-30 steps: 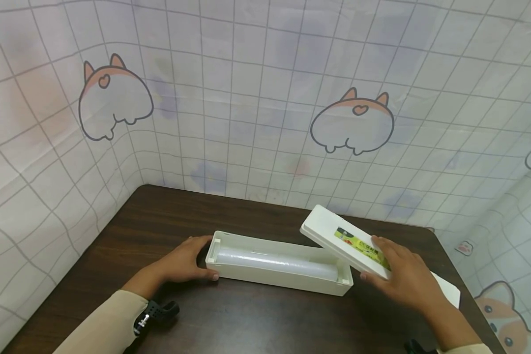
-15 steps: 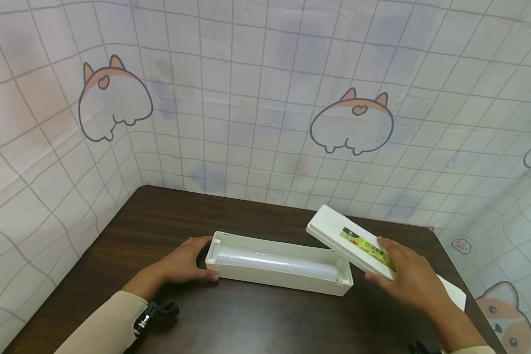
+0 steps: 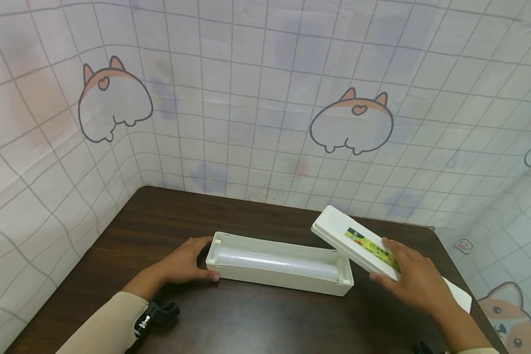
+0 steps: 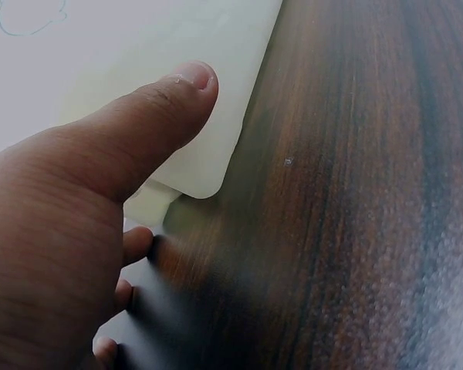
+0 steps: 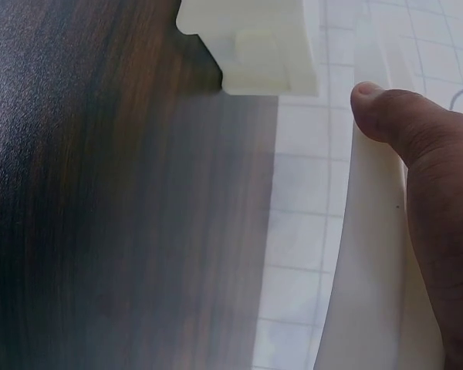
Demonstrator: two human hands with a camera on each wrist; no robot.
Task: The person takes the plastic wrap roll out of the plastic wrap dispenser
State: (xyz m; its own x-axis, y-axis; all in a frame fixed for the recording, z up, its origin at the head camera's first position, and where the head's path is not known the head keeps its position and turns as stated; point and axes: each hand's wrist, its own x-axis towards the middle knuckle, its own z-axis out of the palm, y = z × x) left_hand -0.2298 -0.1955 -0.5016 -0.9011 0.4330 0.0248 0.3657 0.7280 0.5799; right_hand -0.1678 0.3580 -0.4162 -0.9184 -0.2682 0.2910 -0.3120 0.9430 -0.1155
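Note:
A long, lidless cream cling film box (image 3: 279, 282) sits on the table, with a shiny roll of cling film (image 3: 276, 263) lying inside it. My left hand (image 3: 181, 264) grips the box's left end, thumb at the front wall and fingers round the back. In the left wrist view the thumb presses on the box wall (image 4: 224, 146). To the right, my right hand (image 3: 418, 282) holds the white lid (image 3: 334, 225) across its middle, slanted, its far end close by the box's right end. A green-yellow label (image 3: 371, 248) faces up; the lid's underside (image 5: 370, 231) shows in the right wrist view.
The dark wood table (image 3: 265, 319) reaches back to a white grid-patterned curtain (image 3: 265, 98) with cartoon dogs, which also hangs on the left and right. A black strap (image 3: 155, 314) is round the left wrist.
My right hand has carried the lid slightly to the right, away from the box's right end. The left hand and the box have stayed in place.

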